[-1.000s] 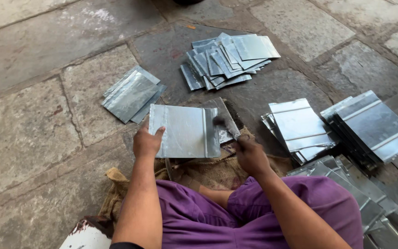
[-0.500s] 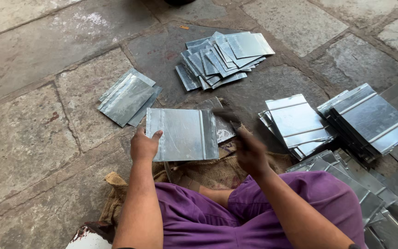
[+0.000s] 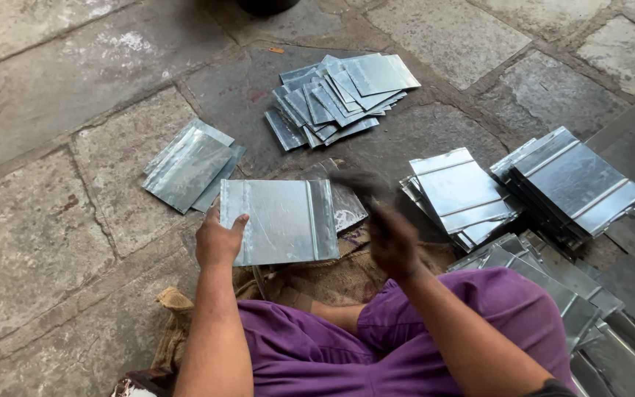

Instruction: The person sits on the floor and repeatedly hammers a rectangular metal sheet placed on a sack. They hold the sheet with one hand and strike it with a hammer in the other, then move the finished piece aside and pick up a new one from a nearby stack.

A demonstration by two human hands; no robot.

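Note:
A flat galvanised metal sheet with a raised fold near its right side lies on the stone floor in front of my knees. My left hand presses on the sheet's left edge, thumb on top. My right hand is closed around a dark tool that is motion-blurred just above the sheet's right edge; what kind of tool it is cannot be made out. Another sheet lies partly under the first one.
Stacks of similar metal sheets lie around: one at the left, a fanned pile farther off, two at the right, more beside my right leg. Burlap sacking lies under my legs.
My right hand has swung the dark tool up and down over the sheet's right edge and is now blurred. My left hand has stayed on the sheet's left edge.

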